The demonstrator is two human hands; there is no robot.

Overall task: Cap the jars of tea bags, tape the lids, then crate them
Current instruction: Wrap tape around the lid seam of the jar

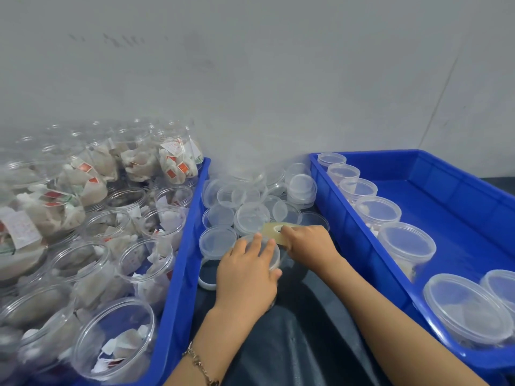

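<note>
- Left hand (248, 270): fingers curled over the lid of a capped jar (271, 256), gripping it, between two blue crates (359, 235).
- Right hand (309, 242): pinches a tape roll (277, 231) touching the jar's rim.

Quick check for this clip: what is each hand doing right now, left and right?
Left hand: fingers curled over the capped jar, gripping it from above.
Right hand: pinching the tape roll against the jar's lid edge.
</note>
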